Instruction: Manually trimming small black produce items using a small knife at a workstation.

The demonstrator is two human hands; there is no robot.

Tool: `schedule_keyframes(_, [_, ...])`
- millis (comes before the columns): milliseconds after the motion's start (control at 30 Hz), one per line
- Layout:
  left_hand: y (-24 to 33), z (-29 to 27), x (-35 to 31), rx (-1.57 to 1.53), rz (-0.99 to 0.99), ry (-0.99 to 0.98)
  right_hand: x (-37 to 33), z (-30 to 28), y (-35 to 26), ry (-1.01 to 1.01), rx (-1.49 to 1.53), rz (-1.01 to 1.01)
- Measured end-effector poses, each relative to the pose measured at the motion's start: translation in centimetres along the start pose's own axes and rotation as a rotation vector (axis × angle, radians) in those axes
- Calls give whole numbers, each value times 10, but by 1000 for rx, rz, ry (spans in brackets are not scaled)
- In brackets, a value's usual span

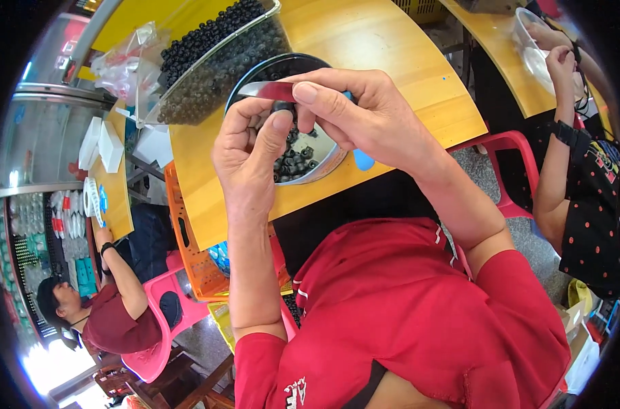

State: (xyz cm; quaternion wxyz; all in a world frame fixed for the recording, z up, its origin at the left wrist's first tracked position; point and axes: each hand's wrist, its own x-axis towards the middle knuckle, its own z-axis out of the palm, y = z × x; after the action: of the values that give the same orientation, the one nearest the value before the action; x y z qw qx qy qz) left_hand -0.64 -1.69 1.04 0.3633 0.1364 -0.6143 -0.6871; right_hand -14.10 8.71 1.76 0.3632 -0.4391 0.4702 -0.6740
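Above a round tub my left hand pinches a small black rubber-looking part between thumb and finger. My right hand grips a small knife, its shiny blade pointing left, just over that part; red is reflected in the metal. Blue shows behind the right fingers, and a rounded blue piece sticks out below them; I cannot tell whether both belong to the knife. Several loose black parts lie in the tub beneath my hands, which partly hide it.
A clear rectangular bin full of small black parts stands on the wooden table, beside plastic bags. An orange crate is left of the table. One person sits at left, another works at right over a clear tub.
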Motion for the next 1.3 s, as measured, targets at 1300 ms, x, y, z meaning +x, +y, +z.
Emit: schedule_keyframes(1300, [-12, -12, 34, 1469, 20, -699, 9, -22, 4, 142, 38, -22])
